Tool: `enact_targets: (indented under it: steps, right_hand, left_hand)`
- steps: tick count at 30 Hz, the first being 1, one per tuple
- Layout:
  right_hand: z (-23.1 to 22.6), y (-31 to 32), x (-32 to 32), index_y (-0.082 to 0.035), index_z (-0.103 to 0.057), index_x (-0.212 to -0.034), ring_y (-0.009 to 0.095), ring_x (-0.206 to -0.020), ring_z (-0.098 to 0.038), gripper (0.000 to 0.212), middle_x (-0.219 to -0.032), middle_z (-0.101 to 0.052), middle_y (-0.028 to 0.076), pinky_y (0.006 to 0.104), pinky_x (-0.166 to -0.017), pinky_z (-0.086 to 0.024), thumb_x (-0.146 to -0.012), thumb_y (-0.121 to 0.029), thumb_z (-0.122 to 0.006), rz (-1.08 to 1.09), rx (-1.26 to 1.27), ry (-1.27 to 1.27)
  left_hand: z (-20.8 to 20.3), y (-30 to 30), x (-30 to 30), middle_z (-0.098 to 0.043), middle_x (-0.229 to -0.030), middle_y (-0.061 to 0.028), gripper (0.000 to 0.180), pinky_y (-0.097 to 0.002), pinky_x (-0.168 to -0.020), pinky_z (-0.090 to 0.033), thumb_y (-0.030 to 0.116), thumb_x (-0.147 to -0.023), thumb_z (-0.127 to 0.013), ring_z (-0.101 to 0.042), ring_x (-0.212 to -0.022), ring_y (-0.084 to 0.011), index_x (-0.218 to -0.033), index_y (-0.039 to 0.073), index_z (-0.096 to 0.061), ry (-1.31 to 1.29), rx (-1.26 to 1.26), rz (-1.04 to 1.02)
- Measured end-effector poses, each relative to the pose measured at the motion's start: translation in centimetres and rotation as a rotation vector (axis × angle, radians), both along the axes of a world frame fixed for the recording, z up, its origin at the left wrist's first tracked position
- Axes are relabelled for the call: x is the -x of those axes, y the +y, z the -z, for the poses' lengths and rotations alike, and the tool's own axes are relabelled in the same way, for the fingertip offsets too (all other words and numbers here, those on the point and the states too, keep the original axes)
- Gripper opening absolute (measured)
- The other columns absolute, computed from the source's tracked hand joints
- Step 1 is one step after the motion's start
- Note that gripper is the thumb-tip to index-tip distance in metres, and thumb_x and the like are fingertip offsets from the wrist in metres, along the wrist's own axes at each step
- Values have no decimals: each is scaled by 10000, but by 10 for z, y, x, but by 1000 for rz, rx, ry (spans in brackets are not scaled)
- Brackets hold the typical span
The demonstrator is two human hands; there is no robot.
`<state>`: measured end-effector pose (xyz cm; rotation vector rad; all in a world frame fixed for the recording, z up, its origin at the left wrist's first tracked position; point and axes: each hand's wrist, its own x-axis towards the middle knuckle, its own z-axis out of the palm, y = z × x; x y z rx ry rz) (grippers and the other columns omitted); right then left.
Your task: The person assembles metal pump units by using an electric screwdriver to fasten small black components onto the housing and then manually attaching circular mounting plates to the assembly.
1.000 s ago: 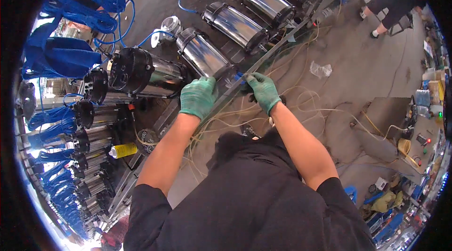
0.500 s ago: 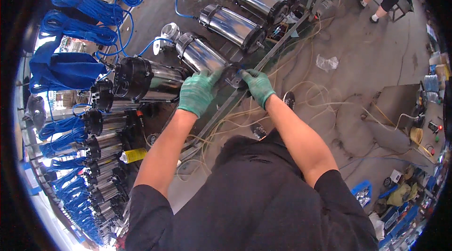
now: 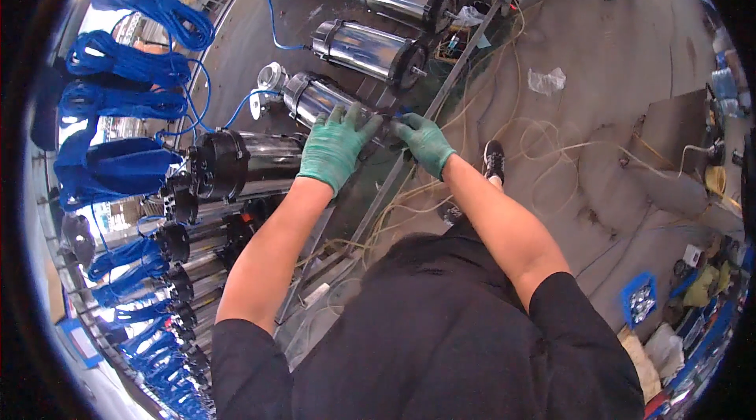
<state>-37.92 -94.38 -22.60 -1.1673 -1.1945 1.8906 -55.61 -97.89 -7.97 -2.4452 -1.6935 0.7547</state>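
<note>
1. Hands in green gloves meet at the front end of a shiny metal cylinder [image 3: 315, 97], a little above the middle of the frame.
2. The left hand [image 3: 335, 148] lies flat on the cylinder's end with fingers spread; it presses on the metal and is not closed around it.
3. The right hand [image 3: 425, 143] is just beside it, fingers bent toward the dark end cap. Something small and blue shows at the fingertips, but I cannot tell if the hand pinches it or only touches the cap.
4. The cylinder lies on a metal rack [image 3: 441, 97] in a row with similar cylinders [image 3: 366, 50] toward the top of the frame and darker ones [image 3: 236, 164] toward the left.
5. Blue cable coils [image 3: 126, 66] hang in the upper left; thin yellowish wires [image 3: 543, 144] lie loose on the grey floor at right.
6. In my judgement, the step goes well if the left palm keeps the round body from rolling while the right fingers work at the end.
7. It seems wise also to mind the loose wires near the shoe [image 3: 494, 162].
</note>
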Motion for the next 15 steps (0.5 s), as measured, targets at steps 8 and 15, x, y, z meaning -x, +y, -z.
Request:
enact_targets:
  steps: [8,15]
  right_hand:
    - [24,-20,-9,-13,-703,-1200,160,-828,-707,289,-998,-767,105,340,-733,-566,-962,-173,-669,57,68,73]
    - [58,-24,11,-19,-723,-1173,171,-823,-720,274,-968,-767,122,353,-737,-572,-949,-175,-693,144,-27,-26]
  left_hand:
    - [30,16,-13,-343,-1624,-176,977,-514,-1172,-385,155,-727,-822,-395,-1453,-413,-1589,269,-377,15,-40,46]
    - [35,31,-30,-398,-1574,-208,1068,-538,-1130,-418,181,-654,-885,-428,-1404,-439,-1589,247,-373,109,1,68]
